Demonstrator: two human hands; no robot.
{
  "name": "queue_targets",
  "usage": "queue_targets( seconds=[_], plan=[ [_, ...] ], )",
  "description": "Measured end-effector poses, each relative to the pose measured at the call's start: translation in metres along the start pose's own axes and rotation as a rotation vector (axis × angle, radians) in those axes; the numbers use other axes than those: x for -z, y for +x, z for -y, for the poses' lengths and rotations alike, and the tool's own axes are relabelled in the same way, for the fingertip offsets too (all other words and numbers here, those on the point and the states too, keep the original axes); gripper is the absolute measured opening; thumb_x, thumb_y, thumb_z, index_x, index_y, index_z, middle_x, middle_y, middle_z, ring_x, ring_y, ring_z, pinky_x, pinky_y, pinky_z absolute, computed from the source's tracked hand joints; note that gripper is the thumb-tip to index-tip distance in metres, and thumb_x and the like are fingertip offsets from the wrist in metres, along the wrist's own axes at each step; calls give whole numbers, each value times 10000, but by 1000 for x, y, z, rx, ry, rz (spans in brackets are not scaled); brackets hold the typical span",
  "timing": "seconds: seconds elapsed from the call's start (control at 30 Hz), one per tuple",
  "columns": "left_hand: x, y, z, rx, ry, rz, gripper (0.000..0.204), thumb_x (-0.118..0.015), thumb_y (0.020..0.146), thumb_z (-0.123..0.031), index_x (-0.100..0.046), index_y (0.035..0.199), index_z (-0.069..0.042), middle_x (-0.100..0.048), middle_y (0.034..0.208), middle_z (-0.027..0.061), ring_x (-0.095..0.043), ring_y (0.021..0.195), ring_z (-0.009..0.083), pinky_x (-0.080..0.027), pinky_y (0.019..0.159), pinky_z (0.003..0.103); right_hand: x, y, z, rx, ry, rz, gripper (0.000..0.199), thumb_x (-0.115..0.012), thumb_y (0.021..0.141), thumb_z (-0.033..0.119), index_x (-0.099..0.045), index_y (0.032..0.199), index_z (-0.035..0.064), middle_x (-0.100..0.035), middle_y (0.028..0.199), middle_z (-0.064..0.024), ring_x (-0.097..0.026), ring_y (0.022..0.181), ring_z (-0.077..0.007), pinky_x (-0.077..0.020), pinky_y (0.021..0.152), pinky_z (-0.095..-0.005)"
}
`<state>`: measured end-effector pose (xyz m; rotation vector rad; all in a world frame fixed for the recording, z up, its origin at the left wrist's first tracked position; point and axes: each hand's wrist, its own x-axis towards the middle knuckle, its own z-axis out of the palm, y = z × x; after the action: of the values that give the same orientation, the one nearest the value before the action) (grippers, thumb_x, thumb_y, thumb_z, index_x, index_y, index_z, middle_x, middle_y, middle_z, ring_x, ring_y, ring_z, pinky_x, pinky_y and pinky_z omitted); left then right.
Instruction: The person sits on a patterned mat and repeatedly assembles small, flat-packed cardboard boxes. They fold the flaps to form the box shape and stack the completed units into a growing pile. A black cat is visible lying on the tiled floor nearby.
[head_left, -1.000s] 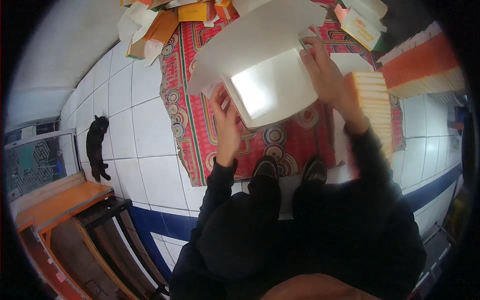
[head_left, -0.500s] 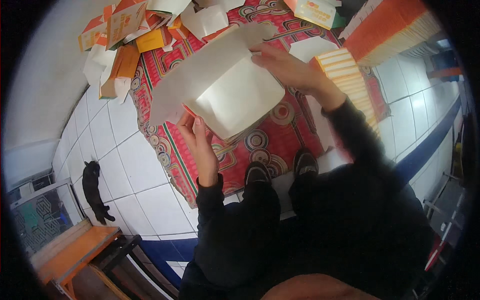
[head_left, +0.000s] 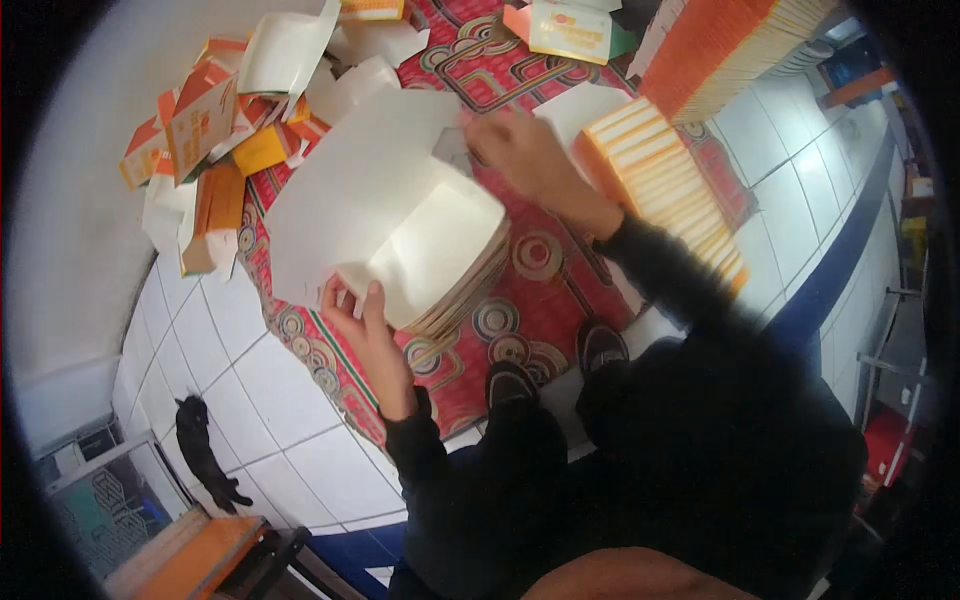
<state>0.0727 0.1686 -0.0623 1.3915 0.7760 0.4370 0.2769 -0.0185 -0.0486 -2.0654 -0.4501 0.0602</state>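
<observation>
An open cardboard food box (head_left: 430, 240) with a white inside sits in front of me, its wide lid flap (head_left: 340, 190) spread toward the far left. Several layered edges show under its near side, like a stack of nested boxes (head_left: 465, 295). My left hand (head_left: 365, 335) is closed at the box's near-left corner, fingers and thumb on either side of the cardboard. By the far right corner is my right hand (head_left: 530, 165), its fingers bent and smeared by motion. A small grey-looking corner tab (head_left: 452, 148) stands beside them. Whether those fingers grip anything is hidden.
Folded orange and white boxes (head_left: 205, 130) are heaped at the far left. To the right lie a row of flat orange-striped cartons (head_left: 660, 180) and a taller orange stack (head_left: 720, 50). A red patterned mat (head_left: 545, 285) covers the tiles. A black cat (head_left: 203, 450) lies at left.
My right hand has come off the box's far rim to the corner tab beside it. My left hand stays at the near-left corner. The view has shifted, so the box sits further left.
</observation>
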Motion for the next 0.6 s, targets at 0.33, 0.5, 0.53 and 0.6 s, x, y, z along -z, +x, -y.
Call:
queue_targets(
  seconds=[0.33,0.5,0.53,0.6],
  plan=[
    [15,72,5,121,-70,-24,709,-651,895,-374,-348,1489,-131,-506,1416,109,-513,1294,289,-475,1019,454,66,202,-305,-590,1378,-691,296,-564,981,327,-553,1089,51,-618,836,-76,-639,742,-193,-547,612,-345],
    [18,58,-11,49,-60,-69,667,-619,912,-357,-355,1477,-122,-474,1423,121,-482,1325,296,-432,1077,478,50,200,-191,-341,1174,-613,323,-559,997,367,-534,1022,46,-602,955,-88,-624,914,-237,-549,784,-395],
    [29,53,-11,47,-45,-69,663,-612,913,-357,-356,1477,-123,-466,1430,121,-471,1332,295,-420,1083,472,47,189,-148,-256,1134,-477,327,-571,992,366,-543,1042,44,-603,980,-87,-624,938,-226,-538,825,-385],
    [30,57,-9,64,-31,-33,661,-605,914,-358,-356,1478,-122,-459,1438,119,-456,1342,293,-405,1089,465,55,180,-121,-128,909,-382,393,-611,965,434,-605,1030,46,-647,945,-84,-641,850,-202,-543,749,-331]
  ],
)
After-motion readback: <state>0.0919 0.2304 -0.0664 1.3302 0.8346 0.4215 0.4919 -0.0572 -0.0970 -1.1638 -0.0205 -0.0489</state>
